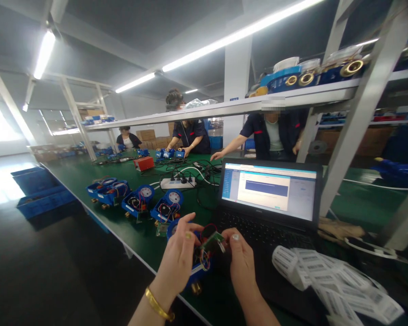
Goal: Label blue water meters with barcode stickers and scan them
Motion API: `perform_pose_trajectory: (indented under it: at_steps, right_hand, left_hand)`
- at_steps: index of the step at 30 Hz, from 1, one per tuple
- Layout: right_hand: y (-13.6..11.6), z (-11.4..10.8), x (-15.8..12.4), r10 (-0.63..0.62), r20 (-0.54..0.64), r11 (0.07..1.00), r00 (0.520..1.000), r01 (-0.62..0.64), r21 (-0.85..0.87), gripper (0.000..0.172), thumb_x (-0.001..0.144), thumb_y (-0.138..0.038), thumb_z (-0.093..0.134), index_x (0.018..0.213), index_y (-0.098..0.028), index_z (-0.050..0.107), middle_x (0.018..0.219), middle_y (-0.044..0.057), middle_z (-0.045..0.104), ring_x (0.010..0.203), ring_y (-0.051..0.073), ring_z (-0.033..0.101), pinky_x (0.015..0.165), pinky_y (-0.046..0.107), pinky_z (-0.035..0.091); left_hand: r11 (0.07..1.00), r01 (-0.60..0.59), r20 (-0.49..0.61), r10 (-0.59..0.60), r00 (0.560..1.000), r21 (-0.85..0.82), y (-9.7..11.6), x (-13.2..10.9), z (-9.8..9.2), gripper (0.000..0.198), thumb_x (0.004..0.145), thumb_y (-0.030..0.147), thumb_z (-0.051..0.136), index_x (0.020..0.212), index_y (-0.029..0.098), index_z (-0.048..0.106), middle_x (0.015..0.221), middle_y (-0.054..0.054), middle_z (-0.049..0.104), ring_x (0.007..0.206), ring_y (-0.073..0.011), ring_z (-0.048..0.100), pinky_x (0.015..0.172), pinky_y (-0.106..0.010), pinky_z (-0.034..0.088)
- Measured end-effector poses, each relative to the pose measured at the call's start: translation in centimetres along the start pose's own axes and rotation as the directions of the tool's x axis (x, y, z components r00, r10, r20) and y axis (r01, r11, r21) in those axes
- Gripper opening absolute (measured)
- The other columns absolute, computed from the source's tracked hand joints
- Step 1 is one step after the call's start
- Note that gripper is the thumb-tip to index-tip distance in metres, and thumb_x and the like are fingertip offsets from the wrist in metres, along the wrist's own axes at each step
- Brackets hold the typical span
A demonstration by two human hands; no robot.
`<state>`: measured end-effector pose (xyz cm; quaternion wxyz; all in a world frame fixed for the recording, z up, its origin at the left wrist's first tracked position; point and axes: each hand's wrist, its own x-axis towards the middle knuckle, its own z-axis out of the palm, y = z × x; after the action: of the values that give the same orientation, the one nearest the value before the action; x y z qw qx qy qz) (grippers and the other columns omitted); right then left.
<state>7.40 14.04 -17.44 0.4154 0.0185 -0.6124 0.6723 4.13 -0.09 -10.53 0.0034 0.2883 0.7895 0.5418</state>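
In front of me a blue water meter (197,271) with a brass fitting sits near the table's edge, its wired inside exposed. My left hand (179,249) grips its left side, fingers bent over the top and partly hiding it. Between thumb and fingers, my right hand (240,260) pinches the right edge of a small green circuit board (211,243). The board is tilted above the meter, with red and other thin wires around it. Another small board (162,229) lies just beyond my left hand, beside a second open blue meter (166,208).
More open meters (138,201) line the green table (112,235). A laptop (270,190) stands at right, barcode labels (340,280) beside it. Behind are a power strip (177,183), cables and a red box (143,163). A shelf (224,107) spans overhead. Co-workers (192,133) work across the table.
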Motion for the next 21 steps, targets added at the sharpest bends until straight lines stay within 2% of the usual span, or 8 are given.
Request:
perform_pose_trajectory:
  at_steps: [2, 3, 6, 8, 11, 14, 17, 21]
  right_hand:
    - [0.5, -0.3, -0.2, 0.105, 0.019, 0.992, 0.994, -0.106, 0.069, 0.051, 0.097, -0.059, 0.037, 0.074, -0.017, 0.054, 0.063, 0.000, 0.044, 0.055, 0.016, 0.041, 0.049, 0.024, 0.031]
    - [0.8, -0.4, -0.3, 0.138, 0.032, 0.987, 0.990, -0.140, 0.084, 0.053, 0.097, -0.061, 0.036, 0.076, -0.016, 0.055, 0.063, 0.000, 0.045, 0.054, 0.016, 0.041, 0.049, 0.024, 0.030]
    - [1.5, -0.6, -0.2, 0.132, 0.010, 0.990, 0.991, -0.132, 0.046, 0.060, 0.095, -0.066, 0.033, 0.073, -0.016, 0.057, 0.064, 0.002, 0.046, 0.057, 0.017, 0.041, 0.052, 0.025, 0.031]
    - [1.7, -0.6, 0.0, 0.115, -0.036, 0.992, 0.993, -0.114, 0.050, 0.060, 0.095, -0.065, 0.032, 0.072, -0.016, 0.056, 0.066, 0.003, 0.046, 0.059, 0.017, 0.041, 0.054, 0.027, 0.031]
    - [1.8, -0.6, 0.1, 0.143, -0.085, 0.987, 0.986, -0.135, 0.089, 0.054, 0.094, -0.062, 0.035, 0.075, -0.016, 0.055, 0.069, 0.003, 0.047, 0.060, 0.017, 0.040, 0.056, 0.027, 0.031]
    - [1.8, -0.6, 0.2, 0.138, -0.104, 0.988, 0.985, -0.129, 0.086, 0.052, 0.094, -0.061, 0.036, 0.076, -0.016, 0.054, 0.069, 0.002, 0.047, 0.061, 0.017, 0.040, 0.058, 0.028, 0.030]
    - [2.0, -0.6, 0.3, 0.116, -0.111, 0.989, 0.987, -0.104, 0.107, 0.051, 0.095, -0.059, 0.035, 0.075, -0.016, 0.053, 0.067, 0.002, 0.046, 0.060, 0.017, 0.038, 0.057, 0.028, 0.029]
    - [2.1, -0.4, 0.5, 0.100, -0.105, 0.989, 0.989, -0.087, 0.122, 0.052, 0.096, -0.059, 0.036, 0.074, -0.016, 0.053, 0.067, 0.001, 0.046, 0.059, 0.016, 0.038, 0.055, 0.027, 0.028]
  left_hand:
    - [0.956, -0.082, -0.141, 0.125, 0.982, 0.280, -0.7, -1.4, 0.2, 0.051, 0.090, 0.048, 0.029, 0.132, 0.020, 0.033, 0.131, -0.013, 0.047, 0.115, -0.0260, 0.047, 0.102, -0.049, 0.035]
    - [0.919, -0.073, -0.195, 0.159, 0.968, 0.387, -1.2, -2.2, 0.4, 0.051, 0.089, 0.046, 0.034, 0.134, 0.021, 0.031, 0.136, -0.013, 0.042, 0.123, -0.0267, 0.040, 0.106, -0.050, 0.031]
    - [0.834, 0.087, -0.332, 0.119, 0.936, 0.545, -3.1, -4.3, 1.2, 0.063, 0.084, 0.041, 0.047, 0.138, 0.022, 0.023, 0.143, -0.012, 0.030, 0.135, -0.0284, 0.024, 0.110, -0.054, 0.025]
    - [0.839, 0.175, -0.327, 0.003, 0.945, 0.515, -4.5, -5.2, 1.5, 0.069, 0.081, 0.040, 0.050, 0.140, 0.020, 0.019, 0.145, -0.013, 0.028, 0.135, -0.0291, 0.025, 0.110, -0.053, 0.028]
    - [0.896, 0.204, -0.194, -0.136, 0.972, 0.395, -6.2, -5.2, 1.3, 0.070, 0.082, 0.041, 0.047, 0.141, 0.017, 0.018, 0.145, -0.013, 0.029, 0.133, -0.0276, 0.032, 0.109, -0.049, 0.031]
    - [0.930, 0.176, -0.130, -0.141, 0.981, 0.323, -7.2, -3.8, 0.0, 0.067, 0.080, 0.037, 0.049, 0.140, 0.018, 0.026, 0.143, -0.011, 0.037, 0.132, -0.0264, 0.035, 0.111, -0.047, 0.028]
    - [0.939, 0.145, -0.117, -0.113, 0.987, 0.311, -7.8, -1.4, -1.6, 0.059, 0.079, 0.034, 0.048, 0.134, 0.015, 0.037, 0.134, -0.012, 0.049, 0.125, -0.0264, 0.044, 0.108, -0.047, 0.033]
    - [0.885, 0.177, -0.231, -0.081, 0.970, 0.432, -7.7, 1.1, -2.2, 0.052, 0.084, 0.032, 0.038, 0.131, 0.011, 0.039, 0.131, -0.015, 0.050, 0.123, -0.0282, 0.045, 0.104, -0.048, 0.037]
